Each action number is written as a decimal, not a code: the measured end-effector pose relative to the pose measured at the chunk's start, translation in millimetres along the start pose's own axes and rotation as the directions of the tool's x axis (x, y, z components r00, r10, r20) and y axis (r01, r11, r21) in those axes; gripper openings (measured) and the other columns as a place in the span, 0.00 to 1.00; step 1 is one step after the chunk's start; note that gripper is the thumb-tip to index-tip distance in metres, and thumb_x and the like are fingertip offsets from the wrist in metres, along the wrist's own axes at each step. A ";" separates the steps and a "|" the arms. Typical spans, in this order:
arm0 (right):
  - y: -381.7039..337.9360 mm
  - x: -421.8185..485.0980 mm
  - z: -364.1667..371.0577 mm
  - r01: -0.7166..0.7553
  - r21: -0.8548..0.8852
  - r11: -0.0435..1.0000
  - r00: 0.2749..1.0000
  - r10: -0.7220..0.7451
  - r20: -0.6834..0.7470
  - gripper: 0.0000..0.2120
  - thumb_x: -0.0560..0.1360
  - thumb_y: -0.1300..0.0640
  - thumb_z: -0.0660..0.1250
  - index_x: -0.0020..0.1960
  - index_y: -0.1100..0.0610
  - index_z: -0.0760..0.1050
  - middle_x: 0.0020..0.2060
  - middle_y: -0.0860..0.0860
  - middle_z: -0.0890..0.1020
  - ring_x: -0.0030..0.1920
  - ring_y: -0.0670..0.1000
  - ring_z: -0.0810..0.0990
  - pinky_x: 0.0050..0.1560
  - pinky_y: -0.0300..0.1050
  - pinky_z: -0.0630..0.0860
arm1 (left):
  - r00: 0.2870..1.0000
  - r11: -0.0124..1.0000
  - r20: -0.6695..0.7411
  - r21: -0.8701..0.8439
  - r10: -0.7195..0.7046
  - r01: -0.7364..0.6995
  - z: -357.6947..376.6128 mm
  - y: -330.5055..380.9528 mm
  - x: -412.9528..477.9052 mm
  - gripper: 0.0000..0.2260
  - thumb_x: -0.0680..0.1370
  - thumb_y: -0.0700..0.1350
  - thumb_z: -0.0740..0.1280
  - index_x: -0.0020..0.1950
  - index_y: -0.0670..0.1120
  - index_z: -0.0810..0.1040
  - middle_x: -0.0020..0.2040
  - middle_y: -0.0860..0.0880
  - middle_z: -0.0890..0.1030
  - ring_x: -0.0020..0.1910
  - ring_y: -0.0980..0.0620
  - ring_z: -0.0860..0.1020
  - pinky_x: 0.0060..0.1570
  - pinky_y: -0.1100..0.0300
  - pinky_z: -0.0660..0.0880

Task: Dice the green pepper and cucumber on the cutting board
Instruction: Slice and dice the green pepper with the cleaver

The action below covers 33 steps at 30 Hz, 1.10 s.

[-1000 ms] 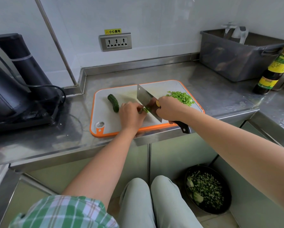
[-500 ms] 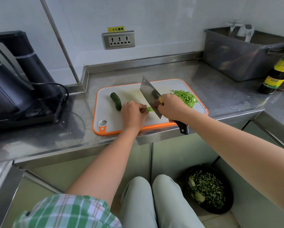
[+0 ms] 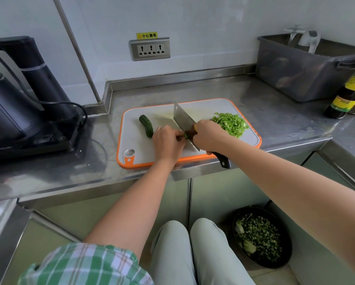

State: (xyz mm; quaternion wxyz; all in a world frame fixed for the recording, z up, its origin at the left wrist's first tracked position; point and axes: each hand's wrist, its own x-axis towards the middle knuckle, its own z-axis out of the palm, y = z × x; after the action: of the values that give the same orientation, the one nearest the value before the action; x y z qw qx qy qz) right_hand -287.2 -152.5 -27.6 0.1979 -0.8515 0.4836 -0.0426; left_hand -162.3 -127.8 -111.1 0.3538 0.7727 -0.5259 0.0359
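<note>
A white cutting board [image 3: 139, 149] with an orange rim lies on the steel counter. A dark green cucumber piece [image 3: 146, 125] rests on its left part. Diced green pepper [image 3: 231, 124] is piled at the right. My right hand [image 3: 208, 136] grips a cleaver [image 3: 183, 122] whose blade runs across the board's middle. My left hand [image 3: 167, 144] presses a small piece of green pepper [image 3: 186, 136] against the blade; most of that piece is hidden under my fingers.
A black appliance [image 3: 18, 108] with a cable stands at the left. A grey plastic tub [image 3: 308, 68] sits at the back right, a dark sauce bottle [image 3: 349, 91] beside it. On the floor a black bowl [image 3: 261, 237] holds chopped greens. A wall socket [image 3: 149, 49] is behind the board.
The cleaver has lifted and come down again beside my left hand's fingers, which stay on the pepper piece. The view shifted slightly; cucumber and diced pile have not moved.
</note>
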 end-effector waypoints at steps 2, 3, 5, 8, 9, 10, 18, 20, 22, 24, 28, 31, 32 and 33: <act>2.1 2.5 5.9 -0.009 0.022 1.000 0.999 0.010 -0.046 0.10 0.74 0.67 0.56 0.35 0.58 0.60 0.33 0.54 0.72 0.24 0.52 0.73 0.24 0.40 0.66 | 1.000 1.000 0.006 0.014 0.005 -0.005 -0.8 0.8 -0.3 0.06 0.69 0.40 0.67 0.32 0.44 0.81 0.26 0.46 0.67 0.32 0.38 0.67 0.33 0.55 0.58; 4.3 3.3 7.6 -0.011 0.035 0.999 0.998 0.014 -0.065 0.11 0.74 0.66 0.56 0.35 0.57 0.60 0.33 0.54 0.71 0.24 0.52 0.73 0.24 0.40 0.66 | 1.000 1.000 0.007 0.014 0.002 -0.002 -1.0 1.0 -0.2 0.06 0.69 0.40 0.67 0.34 0.45 0.83 0.27 0.44 0.71 0.33 0.39 0.69 0.33 0.55 0.57; 10.2 2.7 9.6 -0.015 0.071 0.997 0.995 0.022 -0.093 0.10 0.75 0.65 0.55 0.36 0.58 0.60 0.33 0.53 0.70 0.24 0.53 0.72 0.24 0.41 0.66 | 1.000 0.999 0.005 -0.030 -0.012 0.012 -0.5 -0.1 -0.1 0.06 0.71 0.41 0.69 0.40 0.47 0.86 0.34 0.42 0.79 0.37 0.39 0.72 0.35 0.55 0.60; 14.4 -1.9 4.8 -0.002 0.107 0.994 0.994 0.013 -0.105 0.05 0.76 0.65 0.55 0.41 0.61 0.64 0.33 0.54 0.71 0.23 0.53 0.72 0.24 0.42 0.67 | 0.998 0.992 -0.019 -0.114 -0.053 0.050 -0.8 -0.9 -0.4 0.04 0.71 0.41 0.72 0.42 0.46 0.87 0.38 0.43 0.84 0.40 0.38 0.76 0.38 0.57 0.64; 13.2 -3.6 1.4 0.006 0.104 0.995 0.995 0.004 -0.097 0.06 0.75 0.65 0.55 0.40 0.61 0.64 0.32 0.54 0.71 0.22 0.53 0.72 0.23 0.41 0.66 | 0.998 0.989 -0.023 -0.137 -0.066 0.062 -2.0 0.4 -1.2 0.03 0.71 0.41 0.72 0.41 0.45 0.87 0.38 0.44 0.84 0.39 0.39 0.77 0.38 0.58 0.65; 11.7 -5.0 -2.2 0.010 0.093 0.996 0.997 -0.003 -0.079 0.07 0.75 0.66 0.56 0.38 0.60 0.63 0.31 0.53 0.72 0.22 0.52 0.73 0.22 0.40 0.65 | 0.997 0.985 -0.029 -0.159 -0.076 0.071 -2.5 1.5 -2.1 0.03 0.71 0.41 0.73 0.40 0.45 0.87 0.37 0.45 0.85 0.39 0.39 0.78 0.38 0.58 0.67; 1.9 -11.3 -8.2 -0.007 0.049 0.999 1.000 0.006 0.024 0.10 0.75 0.68 0.55 0.36 0.60 0.63 0.25 0.56 0.72 0.19 0.51 0.72 0.19 0.35 0.64 | 0.993 0.972 0.004 -0.202 -0.119 0.117 -3.2 2.5 -3.0 0.04 0.69 0.40 0.71 0.36 0.45 0.86 0.35 0.47 0.84 0.38 0.42 0.78 0.41 0.56 0.70; 1.1 -10.3 -7.4 -0.016 0.073 0.997 0.999 0.013 0.038 0.10 0.75 0.68 0.55 0.35 0.60 0.63 0.23 0.56 0.72 0.17 0.49 0.71 0.16 0.32 0.61 | 0.994 0.971 0.014 -0.211 -0.111 0.112 -2.6 1.7 -2.4 0.04 0.68 0.41 0.71 0.35 0.45 0.85 0.33 0.46 0.83 0.37 0.41 0.78 0.40 0.55 0.71; 1.2 -8.9 -5.2 -0.019 0.093 0.995 0.999 0.015 0.042 0.11 0.75 0.68 0.55 0.35 0.60 0.63 0.23 0.56 0.71 0.17 0.50 0.71 0.15 0.31 0.61 | 0.995 0.973 0.017 -0.210 -0.094 0.095 -2.4 0.8 -1.7 0.06 0.67 0.44 0.69 0.33 0.45 0.85 0.31 0.45 0.82 0.34 0.41 0.78 0.38 0.54 0.71; 1.0 -6.6 -2.2 -0.015 0.099 0.995 0.999 0.011 0.034 0.11 0.75 0.68 0.55 0.35 0.60 0.63 0.26 0.56 0.71 0.20 0.51 0.72 0.17 0.34 0.64 | 0.995 0.975 0.025 -0.199 -0.092 0.096 -2.1 0.2 -0.4 0.07 0.66 0.45 0.68 0.32 0.44 0.84 0.30 0.45 0.82 0.33 0.41 0.78 0.38 0.54 0.72; 9.5 1.4 2.6 -0.008 0.127 0.992 0.999 0.014 -0.042 0.08 0.76 0.65 0.56 0.38 0.61 0.65 0.30 0.55 0.73 0.21 0.51 0.74 0.18 0.36 0.64 | 0.994 0.976 0.030 -0.188 -0.105 0.109 -3.0 1.1 0.4 0.04 0.68 0.42 0.71 0.33 0.46 0.84 0.33 0.46 0.83 0.37 0.41 0.79 0.41 0.52 0.75; 18.3 6.0 -4.0 -0.008 0.256 0.967 0.992 0.040 -0.120 0.03 0.77 0.63 0.56 0.46 0.63 0.67 0.31 0.55 0.73 0.21 0.53 0.74 0.16 0.35 0.63 | 0.994 0.977 0.048 -0.187 -0.098 0.105 -6.8 2.7 2.9 0.02 0.69 0.41 0.73 0.37 0.45 0.85 0.37 0.47 0.85 0.41 0.44 0.80 0.48 0.52 0.76; 21.1 6.2 -7.6 -0.011 0.274 0.962 0.992 0.044 -0.116 0.03 0.77 0.63 0.56 0.47 0.63 0.66 0.31 0.56 0.72 0.21 0.53 0.74 0.16 0.35 0.64 | 0.994 0.979 0.061 -0.181 -0.088 0.098 -8.6 2.6 4.0 0.02 0.69 0.41 0.73 0.37 0.44 0.85 0.38 0.47 0.85 0.42 0.44 0.80 0.49 0.53 0.76; 24.3 6.8 -10.3 -0.019 0.276 0.961 0.994 0.048 -0.099 0.03 0.78 0.63 0.56 0.47 0.62 0.66 0.31 0.56 0.72 0.21 0.53 0.74 0.16 0.35 0.64 | 0.994 0.979 0.073 -0.179 -0.083 0.095 -10.0 1.7 5.8 0.02 0.70 0.41 0.73 0.38 0.44 0.85 0.39 0.47 0.85 0.42 0.44 0.81 0.50 0.54 0.76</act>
State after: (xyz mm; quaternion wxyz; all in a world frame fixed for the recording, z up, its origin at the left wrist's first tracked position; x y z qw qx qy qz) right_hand -305.9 -172.2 -28.1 0.2888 -0.8042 0.4972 -0.1504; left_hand -158.0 -126.9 -100.2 0.4068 0.7606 -0.5032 -0.0533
